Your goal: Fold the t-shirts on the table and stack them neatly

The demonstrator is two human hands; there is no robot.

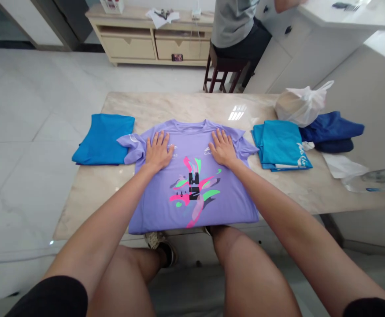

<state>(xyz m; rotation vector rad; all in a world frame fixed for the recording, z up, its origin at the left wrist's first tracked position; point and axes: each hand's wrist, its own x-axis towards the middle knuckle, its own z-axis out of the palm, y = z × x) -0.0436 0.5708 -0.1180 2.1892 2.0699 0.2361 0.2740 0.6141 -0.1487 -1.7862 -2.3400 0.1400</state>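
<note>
A purple T-shirt [159, 193] with a bright pink, green and black print lies spread on the marble-look table [90, 193], its neckline toward the far side. My left hand [159, 152] rests flat on the shirt's left chest area, fingers spread. On the right chest, beside a small white logo, my right hand [223, 149] also lies flat with fingers apart. The shirt's left sleeve touches a folded blue garment [108, 138]. Close to its right sleeve sits a folded turquoise garment stack [280, 143] with white lettering.
At the table's right are a white plastic bag [303, 105], dark blue cloth [334, 127] and a clear plastic bottle [377, 179]. Beyond the table, a person [234, 26] sits on a dark stool [227, 64] near a cream cabinet [129, 46].
</note>
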